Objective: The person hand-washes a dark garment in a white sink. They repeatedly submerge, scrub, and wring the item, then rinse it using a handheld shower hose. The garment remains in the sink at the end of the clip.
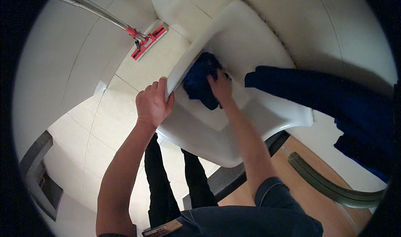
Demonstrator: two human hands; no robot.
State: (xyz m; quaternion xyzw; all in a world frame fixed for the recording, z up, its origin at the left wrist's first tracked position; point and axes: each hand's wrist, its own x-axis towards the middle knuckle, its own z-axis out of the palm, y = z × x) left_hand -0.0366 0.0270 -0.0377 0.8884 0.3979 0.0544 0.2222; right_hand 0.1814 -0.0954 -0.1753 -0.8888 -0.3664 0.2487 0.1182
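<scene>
Head view has the work looking part-way through: the dark blue cloth (200, 80) is inside the white basin (250, 41) with your right hand (221, 86) on it, and nothing suggests it is finished. What seems done is the setting-up, since you have a hold on the basin and the cloth is in place; which surfaces have already been gone over, you cannot tell from here. A dark, rough line runs along the basin's far right edge, where it meets the wall, so that strip looks untreated, as far as it can be judged. Your left hand (152, 103) grasps the left rim, fingers curled over it. Your right-hand fingers bend onto the cloth's right side, but whether they pinch it or only press it, you cannot tell. The cloth lies in the left part of the bowl, close along the left wall, bunched into a thick, uneven wad with folds and a ragged outline; whether it is wet does not show. To the right, a long piece of dark blue fabric (300, 86) reaches over the basin's right side, its near end ragged, apart from your hands.
</scene>
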